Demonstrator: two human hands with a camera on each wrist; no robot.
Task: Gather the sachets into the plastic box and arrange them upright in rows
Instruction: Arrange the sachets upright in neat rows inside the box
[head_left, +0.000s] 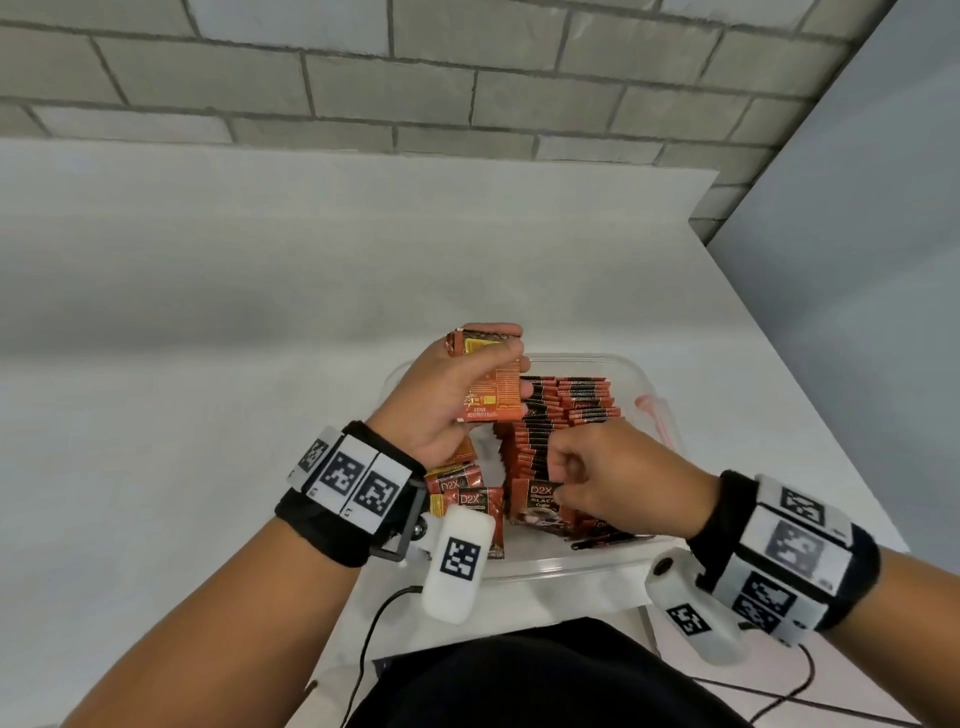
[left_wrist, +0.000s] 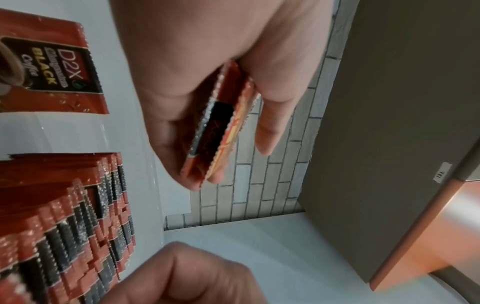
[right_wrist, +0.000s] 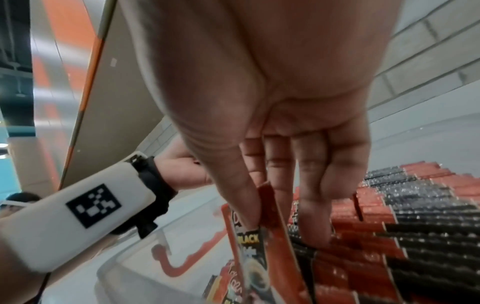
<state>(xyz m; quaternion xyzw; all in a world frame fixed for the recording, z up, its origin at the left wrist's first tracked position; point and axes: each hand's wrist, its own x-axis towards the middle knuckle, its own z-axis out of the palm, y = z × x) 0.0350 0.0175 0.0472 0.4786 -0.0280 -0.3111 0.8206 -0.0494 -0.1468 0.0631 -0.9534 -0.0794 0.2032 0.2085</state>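
Note:
A clear plastic box (head_left: 571, 564) sits on the white table close to me. Red-and-black sachets (head_left: 566, 410) stand upright in packed rows (right_wrist: 389, 226) inside it. My left hand (head_left: 483, 358) is raised over the box's far left side and grips a small stack of sachets (head_left: 491, 395), seen edge-on between thumb and fingers (left_wrist: 215, 127). My right hand (head_left: 566, 467) is down at the near end of a row, pinching one D2X sachet (head_left: 535, 501) by its top edge (right_wrist: 259, 236). A few loose sachets (head_left: 462, 493) lie flat in the box's near left part.
The table (head_left: 260, 312) runs far to the left and back to a brick wall (head_left: 467, 78). A grey panel (head_left: 857, 260) stands past the table's right edge. The box has a pink-red latch (head_left: 657, 415) on its right side. Cables (head_left: 374, 623) hang at the near edge.

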